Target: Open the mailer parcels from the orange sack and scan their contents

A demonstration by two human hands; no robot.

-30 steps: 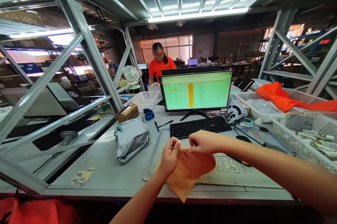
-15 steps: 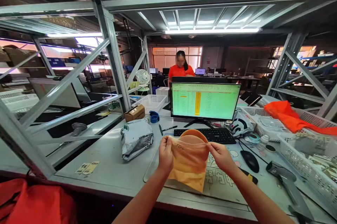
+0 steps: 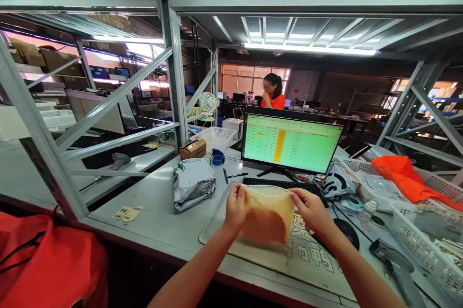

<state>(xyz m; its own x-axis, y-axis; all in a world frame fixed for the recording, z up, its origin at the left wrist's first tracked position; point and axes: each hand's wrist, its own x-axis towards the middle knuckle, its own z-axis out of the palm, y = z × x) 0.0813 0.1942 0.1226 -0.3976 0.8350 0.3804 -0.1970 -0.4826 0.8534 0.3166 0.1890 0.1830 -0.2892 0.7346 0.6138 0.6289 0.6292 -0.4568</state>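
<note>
My left hand (image 3: 236, 207) pinches the upper left corner of a translucent yellowish bag (image 3: 267, 205) with handwriting near its top. The upper right corner is gripped between the thumb and fingers of my right hand (image 3: 310, 209). Stretched between both hands, the bag hangs over a printed desk mat (image 3: 307, 255). A rounded orange shape (image 3: 265, 226) shows through its lower part; I cannot make out what it is. Just behind the bag lies a black keyboard (image 3: 285, 183), partly hidden.
A monitor (image 3: 291, 141) stands behind the keyboard. To the left are a silver-grey parcel (image 3: 193, 182) and a small cardboard box (image 3: 193, 148). On the right lie a mouse (image 3: 346, 233), a barcode scanner (image 3: 392, 257) and white baskets (image 3: 427, 231). A person in red (image 3: 277, 98) is beyond the monitor.
The orange piece that stuck out above the bag's top edge is now down inside it. The camera view has turned left. The person behind has raised a hand to the face.
</note>
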